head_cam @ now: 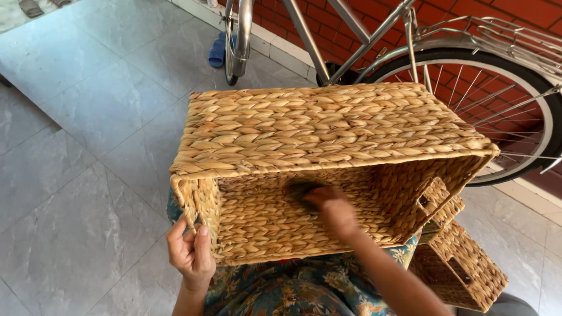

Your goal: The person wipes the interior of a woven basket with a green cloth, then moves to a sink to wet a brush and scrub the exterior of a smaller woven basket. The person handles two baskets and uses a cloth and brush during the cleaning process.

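A large woven straw basket [328, 126] lies on its side on my lap, its opening facing me. My left hand [190, 248] grips the basket's lower left corner at the rim. Inside the basket my right hand [335, 212] reaches in, pressing a dark brush or cloth [298, 190] against the inner wall; the item is blurred, and I cannot tell exactly what it is. A cut-out handle hole [430, 199] shows in the basket's right wall.
A smaller woven basket [462, 272] sits on the floor at my right. A silver bicycle [468, 64] stands behind against a red brick wall. Grey floor tiles [76, 175] spread to the left. A blue sandal [218, 52] lies near the front wheel.
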